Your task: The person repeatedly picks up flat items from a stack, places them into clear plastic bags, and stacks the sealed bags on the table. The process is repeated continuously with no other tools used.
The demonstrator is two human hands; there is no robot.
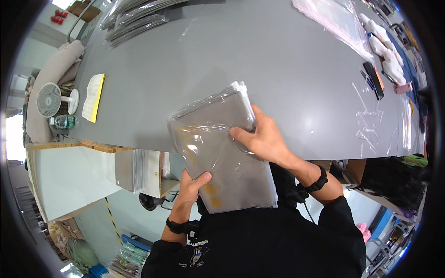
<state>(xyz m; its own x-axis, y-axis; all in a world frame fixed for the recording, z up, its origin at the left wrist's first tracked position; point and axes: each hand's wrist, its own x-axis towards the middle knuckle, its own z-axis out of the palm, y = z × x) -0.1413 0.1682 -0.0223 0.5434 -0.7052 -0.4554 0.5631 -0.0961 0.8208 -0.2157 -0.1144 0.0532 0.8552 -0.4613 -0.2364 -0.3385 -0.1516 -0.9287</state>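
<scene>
Both of my hands hold a stack of clear plastic bags [227, 156], greyish and glossy, with yellow-orange print along the left side. My left hand [192, 187] grips the lower left edge, its thumb on top. On the upper right edge, my right hand [266, 135] has its thumb pressed on the top face and its fingers hidden at the side and beneath. The stack lies tilted, its far part over the grey table [153, 90] and its near end close to my body. Whitish strips show at the far right corner.
Piled plastic-wrapped grey packs [139, 21] lie at the far left. A yellow-edged paper pad [93, 98], a white fan [49, 100] and a water bottle [65, 122] stand left. Clear bags [333, 24], a black tool [373, 80] and plastic scraps [368, 127] lie right.
</scene>
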